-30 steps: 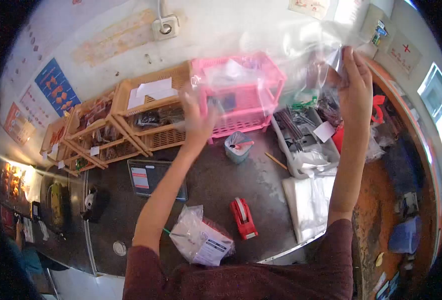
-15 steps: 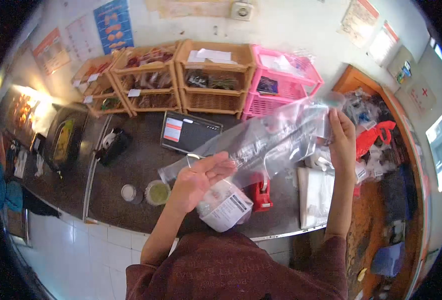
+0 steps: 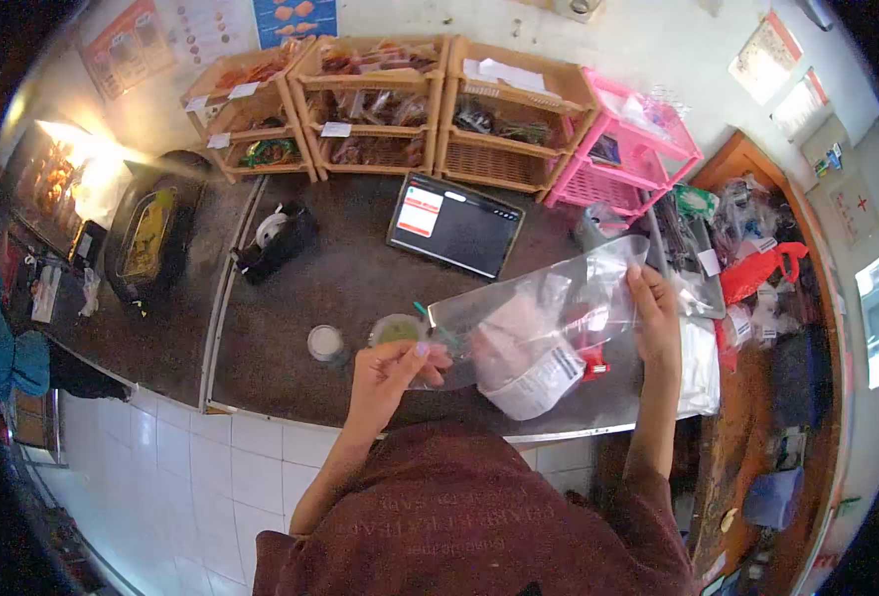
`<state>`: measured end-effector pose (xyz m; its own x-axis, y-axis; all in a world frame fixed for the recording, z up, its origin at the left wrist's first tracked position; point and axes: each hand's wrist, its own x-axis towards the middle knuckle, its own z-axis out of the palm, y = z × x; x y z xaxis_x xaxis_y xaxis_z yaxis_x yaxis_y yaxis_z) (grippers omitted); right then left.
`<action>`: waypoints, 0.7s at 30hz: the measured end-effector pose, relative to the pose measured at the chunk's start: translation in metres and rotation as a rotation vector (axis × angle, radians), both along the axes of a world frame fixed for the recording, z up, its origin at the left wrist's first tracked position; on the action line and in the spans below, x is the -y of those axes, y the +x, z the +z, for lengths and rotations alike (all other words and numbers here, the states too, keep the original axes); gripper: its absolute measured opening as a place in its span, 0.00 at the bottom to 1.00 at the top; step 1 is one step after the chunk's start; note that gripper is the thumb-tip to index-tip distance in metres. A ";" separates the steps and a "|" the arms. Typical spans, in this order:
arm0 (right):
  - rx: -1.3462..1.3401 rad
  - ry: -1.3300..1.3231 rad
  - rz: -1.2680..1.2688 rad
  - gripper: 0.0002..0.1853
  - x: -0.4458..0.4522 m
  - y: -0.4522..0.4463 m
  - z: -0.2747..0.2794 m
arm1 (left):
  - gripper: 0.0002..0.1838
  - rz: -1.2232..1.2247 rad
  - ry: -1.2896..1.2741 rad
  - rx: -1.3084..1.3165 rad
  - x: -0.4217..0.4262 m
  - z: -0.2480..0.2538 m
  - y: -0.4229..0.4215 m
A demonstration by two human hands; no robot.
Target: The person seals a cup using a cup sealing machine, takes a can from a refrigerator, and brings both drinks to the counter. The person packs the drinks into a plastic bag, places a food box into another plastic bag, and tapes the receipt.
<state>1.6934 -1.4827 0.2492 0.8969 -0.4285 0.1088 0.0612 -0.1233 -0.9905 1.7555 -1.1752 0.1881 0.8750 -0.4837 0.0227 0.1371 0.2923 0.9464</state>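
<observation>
Transparent and glossy, a plastic bag (image 3: 564, 283) slants between two bare hands above a dark table (image 3: 295, 283). The right hand (image 3: 657, 310) pinches its raised end between thumb and fingers; the left hand (image 3: 388, 375), thumb and fingers drawn together, appears to grip the lower end. The bag is out and spread lengthwise, yet it looks flat and unfilled, so the work seems at an early stage. A wrapped package (image 3: 537, 394) with a printed label rests near the table's front edge, partly seen through the film and, by all appearances, behind it rather than inside. Just beyond the left hand, a cup of something green (image 3: 396, 329) stands beside a pale-topped container (image 3: 325, 343), both outside the bag. Farther back, a lit tablet (image 3: 455, 226) faces up, with tan racks (image 3: 441, 129) and a pink rack (image 3: 626, 147) along the wall.
</observation>
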 end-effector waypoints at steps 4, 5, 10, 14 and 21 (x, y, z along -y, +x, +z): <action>-0.090 -0.013 0.008 0.13 -0.051 -0.002 -0.015 | 0.10 0.087 0.071 -0.042 -0.036 -0.022 0.016; -0.129 -0.015 -0.004 0.13 -0.066 -0.003 -0.017 | 0.10 0.076 0.042 -0.112 -0.045 -0.028 0.020; -0.118 0.033 -0.089 0.13 -0.091 -0.006 -0.048 | 0.08 -0.057 -0.014 -0.241 -0.064 -0.047 0.029; -0.181 -0.353 -0.280 0.10 -0.091 -0.007 -0.060 | 0.08 -0.040 -0.036 -0.274 -0.061 -0.058 0.029; -0.082 -0.600 0.207 0.22 -0.192 -0.002 -0.039 | 0.10 -0.027 -0.018 -0.286 -0.041 -0.058 0.013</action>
<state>1.6911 -1.2903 0.2106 0.9703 -0.1313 0.2031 0.0700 -0.6513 -0.7556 1.7682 -1.1345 0.1298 0.8340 -0.5082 -0.2148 0.4059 0.3013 0.8628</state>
